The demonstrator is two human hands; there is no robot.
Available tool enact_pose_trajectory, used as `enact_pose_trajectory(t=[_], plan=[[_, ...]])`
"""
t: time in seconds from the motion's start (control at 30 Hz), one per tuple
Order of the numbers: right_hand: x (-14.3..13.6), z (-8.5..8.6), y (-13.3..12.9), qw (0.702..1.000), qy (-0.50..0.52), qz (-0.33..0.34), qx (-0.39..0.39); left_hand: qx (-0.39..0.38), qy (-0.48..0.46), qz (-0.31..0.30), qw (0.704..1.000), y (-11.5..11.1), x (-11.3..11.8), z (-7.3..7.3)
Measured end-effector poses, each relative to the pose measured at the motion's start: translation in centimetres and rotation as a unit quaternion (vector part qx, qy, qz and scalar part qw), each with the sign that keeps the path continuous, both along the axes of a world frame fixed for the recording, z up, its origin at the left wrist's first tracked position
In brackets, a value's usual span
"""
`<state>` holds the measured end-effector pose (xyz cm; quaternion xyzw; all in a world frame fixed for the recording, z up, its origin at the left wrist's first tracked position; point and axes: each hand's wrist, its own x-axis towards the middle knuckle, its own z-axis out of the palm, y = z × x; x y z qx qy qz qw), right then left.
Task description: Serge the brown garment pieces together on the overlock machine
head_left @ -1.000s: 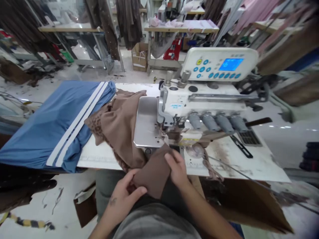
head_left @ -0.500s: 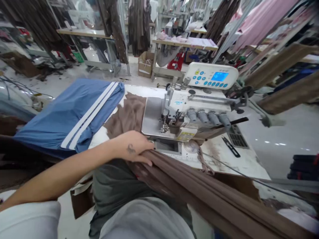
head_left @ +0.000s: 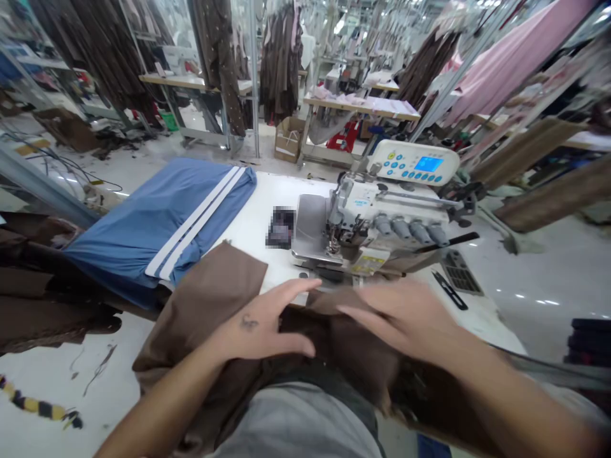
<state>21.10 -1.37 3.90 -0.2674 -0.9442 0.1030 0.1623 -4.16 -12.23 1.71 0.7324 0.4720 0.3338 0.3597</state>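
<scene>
My left hand (head_left: 260, 324) is over brown fabric (head_left: 229, 273) that drapes across my lap and the front edge of the table. Its thumb and fingers are spread apart, with nothing between them. To its right, my right hand (head_left: 410, 318) is close over the other part of the same fabric. Motion smears its fingers, so its grip on the cloth does not show clearly. Just beyond both hands stands a white overlock sewing machine (head_left: 363, 203) with a metal plate (head_left: 311, 222) and a lit control panel (head_left: 415, 162).
Blue fabric with white stripes (head_left: 167, 210) lies on the left. A blurred-out dark object (head_left: 280, 227) sits beside the metal plate. Black thread snips (head_left: 449, 291) lie on the table at right. Behind are a cardboard box (head_left: 289, 138), other worktables and hanging garments.
My left hand has opened from the brown fabric it held. My right hand has come into view from the right. The fabric, formerly stretched to the lower right, now lies across my lap.
</scene>
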Motion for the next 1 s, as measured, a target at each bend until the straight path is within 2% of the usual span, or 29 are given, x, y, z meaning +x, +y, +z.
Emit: enact_pose_trajectory(t=[0.1, 0.17, 0.23, 0.27, 0.3, 0.33, 0.37, 0.43, 0.47, 0.5, 0.53, 0.6, 0.67, 0.77, 0.8, 0.87, 0.93, 1.0], plan=[[-2.8, -0.9, 0.0, 0.986, -0.068, 0.036, -0.147, 0.005, -0.065, 0.156, 0.986, 1.7, -0.1, -1.6], [-3.3, -2.4, -0.4, 0.947, -0.113, 0.111, -0.278, 0.058, -0.034, 0.232, 0.97, 2.8, -2.0, -1.2], [-2.8, -4.2, -0.4, 0.909, -0.088, 0.186, -0.364, 0.115, 0.03, 0.278, 0.953, 4.2, -4.3, 0.2], [-2.5, -5.0, -0.3, 0.9, -0.04, 0.187, -0.392, 0.145, 0.066, 0.306, 0.939, 5.0, -5.2, 0.8], [-2.1, -5.8, 0.0, 0.898, 0.032, 0.152, -0.411, 0.179, 0.099, 0.333, 0.92, 5.8, -5.6, 1.1], [-1.9, -6.6, 0.3, 0.898, 0.115, 0.086, -0.415, 0.219, 0.124, 0.342, 0.906, 6.6, -5.5, 1.2], [-1.8, -7.4, 0.6, 0.894, 0.199, 0.0, -0.402, 0.259, 0.14, 0.322, 0.9, 7.4, -4.9, 0.9], [-2.0, -9.0, 1.2, 0.862, 0.334, -0.159, -0.347, 0.31, 0.16, 0.208, 0.914, 8.4, -2.5, -0.6], [-2.3, -9.8, 1.3, 0.845, 0.371, -0.207, -0.324, 0.31, 0.167, 0.148, 0.924, 8.7, -1.1, -1.6], [-2.5, -10.5, 1.3, 0.835, 0.39, -0.23, -0.313, 0.3, 0.173, 0.118, 0.931, 9.0, 0.3, -2.5], [-2.8, -11.2, 1.2, 0.829, 0.4, -0.235, -0.314, 0.287, 0.175, 0.11, 0.935, 9.2, 1.5, -3.2], [-3.0, -12.3, 1.0, 0.821, 0.408, -0.223, -0.331, 0.265, 0.167, 0.136, 0.94, 9.6, 3.1, -4.1], [-3.0, -12.8, 0.9, 0.814, 0.413, -0.215, -0.346, 0.235, 0.14, 0.16, 0.948, 10.2, 3.6, -4.1], [-2.4, -12.8, 1.2, 0.819, 0.402, -0.192, -0.362, 0.164, 0.058, 0.21, 0.962, 10.8, 2.9, -3.4], [-2.1, -12.7, 1.3, 0.826, 0.399, -0.187, -0.352, 0.143, 0.026, 0.219, 0.965, 10.8, 2.4, -3.1], [-1.4, -12.4, 1.1, 0.843, 0.412, -0.202, -0.281, 0.13, -0.024, 0.224, 0.966, 10.3, 1.4, -2.6], [-1.0, -12.1, 0.3, 0.853, 0.432, -0.221, -0.192, 0.16, -0.033, 0.206, 0.965, 9.6, 0.8, -2.0], [-1.0, -11.7, -0.7, 0.866, 0.417, -0.207, -0.18, 0.206, -0.024, 0.163, 0.965, 9.2, 1.0, -1.3]])
